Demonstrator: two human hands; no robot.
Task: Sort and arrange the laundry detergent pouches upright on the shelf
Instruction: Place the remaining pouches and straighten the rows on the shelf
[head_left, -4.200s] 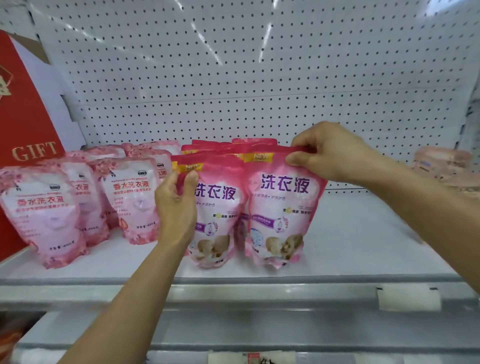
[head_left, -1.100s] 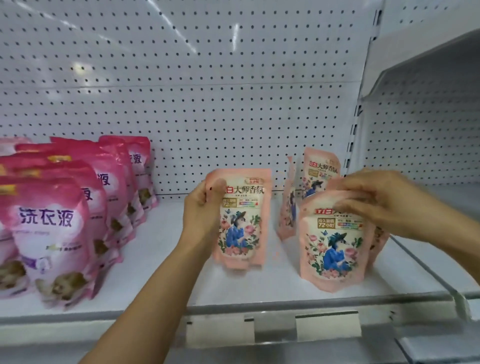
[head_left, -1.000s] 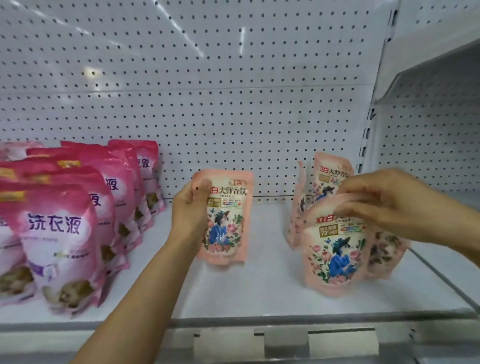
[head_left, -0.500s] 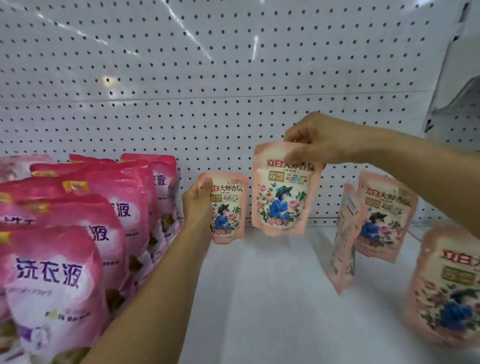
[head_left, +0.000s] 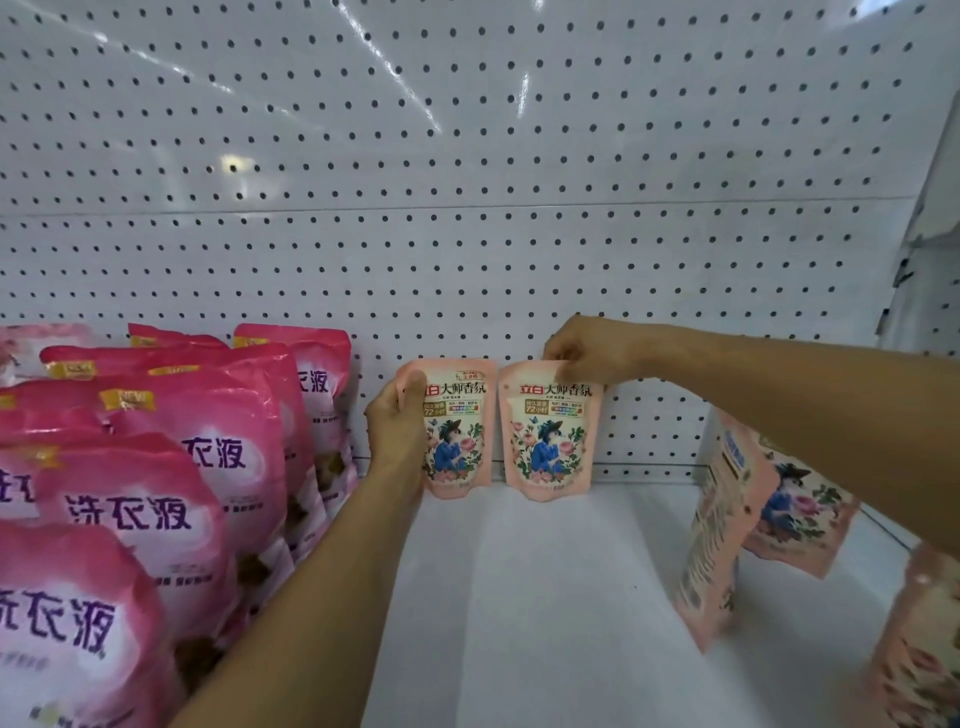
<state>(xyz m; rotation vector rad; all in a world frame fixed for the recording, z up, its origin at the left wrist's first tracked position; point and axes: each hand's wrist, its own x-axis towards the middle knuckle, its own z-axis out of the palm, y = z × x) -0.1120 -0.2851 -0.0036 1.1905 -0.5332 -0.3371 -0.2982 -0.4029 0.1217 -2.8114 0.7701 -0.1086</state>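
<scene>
Two peach floral detergent pouches stand upright side by side against the pegboard at the back of the white shelf (head_left: 545, 597). My left hand (head_left: 397, 431) grips the left pouch (head_left: 462, 436) by its left edge. My right hand (head_left: 587, 345) pinches the top of the right pouch (head_left: 550, 436). Both pouch bottoms touch the shelf. Rows of bright pink pouches (head_left: 208, 447) stand to the left. More peach pouches (head_left: 727, 540) stand on the right, one turned sideways, one partly behind my right forearm.
The white pegboard back wall (head_left: 467, 234) rises behind the shelf. A shelf divider and a neighbouring bay sit at the far right (head_left: 924, 291). Another peach pouch (head_left: 919, 649) is cut off at the lower right corner.
My right hand has carried its peach pouch down and back, setting it beside the one in my left hand. The left pouch has been pushed back to the pegboard. The camera has moved closer.
</scene>
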